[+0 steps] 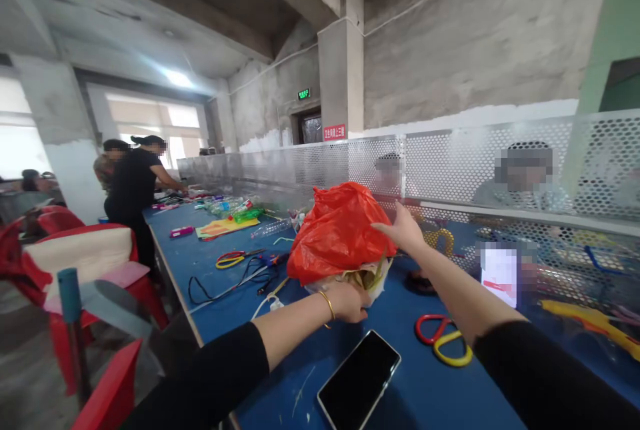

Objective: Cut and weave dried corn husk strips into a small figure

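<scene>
far left, red chairs (75,263) stand beside the long blue table (210,263), where two people (131,183) work at the far end and cables (235,280) lie mid-table. our left hand (350,302) closes on the pale underside of the red plastic bag (340,233), gripping it from below at the table's middle. a dark phone (359,380) lies near us. our right hand (403,229) spreads wide, pressed flat on the bag's right flank. we judge we are steadying the bundle; turning or lifting it calls for keeping both holds firm. red and yellow rings (443,340) lie right.
</scene>
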Tool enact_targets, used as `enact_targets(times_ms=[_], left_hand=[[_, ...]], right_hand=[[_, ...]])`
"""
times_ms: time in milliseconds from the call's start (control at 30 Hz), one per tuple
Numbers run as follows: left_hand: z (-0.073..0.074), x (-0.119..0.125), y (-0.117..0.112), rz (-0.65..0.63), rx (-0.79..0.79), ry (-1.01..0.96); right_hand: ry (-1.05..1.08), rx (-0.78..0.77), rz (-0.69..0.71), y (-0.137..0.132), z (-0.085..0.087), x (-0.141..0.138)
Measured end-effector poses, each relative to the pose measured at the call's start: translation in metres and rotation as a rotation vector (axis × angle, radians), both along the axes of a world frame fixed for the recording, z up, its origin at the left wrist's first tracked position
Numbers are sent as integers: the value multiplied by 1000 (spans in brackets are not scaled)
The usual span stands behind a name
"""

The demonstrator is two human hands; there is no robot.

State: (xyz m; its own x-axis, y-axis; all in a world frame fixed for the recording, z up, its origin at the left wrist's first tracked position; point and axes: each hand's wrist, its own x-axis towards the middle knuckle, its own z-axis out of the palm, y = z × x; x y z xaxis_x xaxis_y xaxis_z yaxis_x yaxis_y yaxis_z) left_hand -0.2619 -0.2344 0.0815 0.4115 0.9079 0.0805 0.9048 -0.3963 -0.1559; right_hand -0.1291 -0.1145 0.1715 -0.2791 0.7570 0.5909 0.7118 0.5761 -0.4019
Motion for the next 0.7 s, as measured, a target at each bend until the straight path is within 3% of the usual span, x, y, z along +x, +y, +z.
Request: enact_targets(times_ms=[67,133,233,300,333,400,500,567,700], left_hand=[[16,-1,0,-2,81,-39],[41,-3,-1,8,212,-97],[83,-11,-2,-47,614,-211],[104,-21,1,-141,630,-102],[110,-28,3,-118,578,-46],[113,-43,8,73,516,-41],[100,-68,12,350,545,-286],[89,-82,9,341,368,-513],[78,-93,-2,254,222,-590]], right_hand=[[-40,-8,47,14,15,-18],[-105,13,150,10,11,-28],[-223,80,330,-27,-28,-22],[-345,113,468,-58,-65,-6],[-472,211,562,-73,-83,5],[-576,325,557,-94,-113,28],[-525,242,403,-104,-130,59],[-462,146,357,-102,-125,73],[-217,116,349,-99,-85,70]])
